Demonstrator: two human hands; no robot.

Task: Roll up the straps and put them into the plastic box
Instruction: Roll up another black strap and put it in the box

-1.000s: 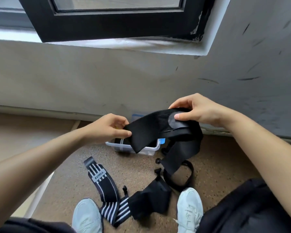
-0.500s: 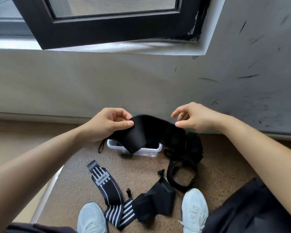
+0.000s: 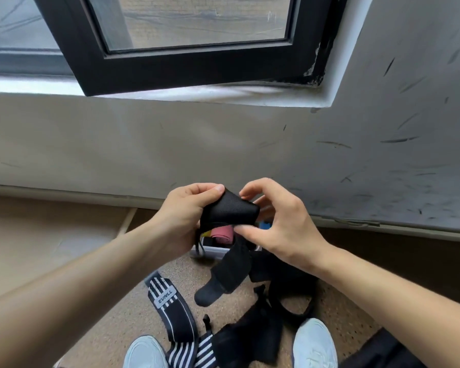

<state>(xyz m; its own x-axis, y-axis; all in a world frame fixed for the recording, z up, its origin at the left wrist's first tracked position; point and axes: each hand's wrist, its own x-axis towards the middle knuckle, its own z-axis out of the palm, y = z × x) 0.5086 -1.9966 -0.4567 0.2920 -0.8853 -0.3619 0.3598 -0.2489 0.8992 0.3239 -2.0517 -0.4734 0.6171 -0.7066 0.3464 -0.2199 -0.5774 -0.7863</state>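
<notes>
Your left hand (image 3: pixel 181 219) grips the folded end of the black strap (image 3: pixel 227 211); your right hand (image 3: pixel 284 224) pinches its other side. Strap sits above the plastic box (image 3: pixel 213 250), tail hanging down.

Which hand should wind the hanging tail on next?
Probably the right hand: its thumb sits on the black fabric strap just where the loose tail drops away. The left hand grips the folded end, anchoring it.
</notes>
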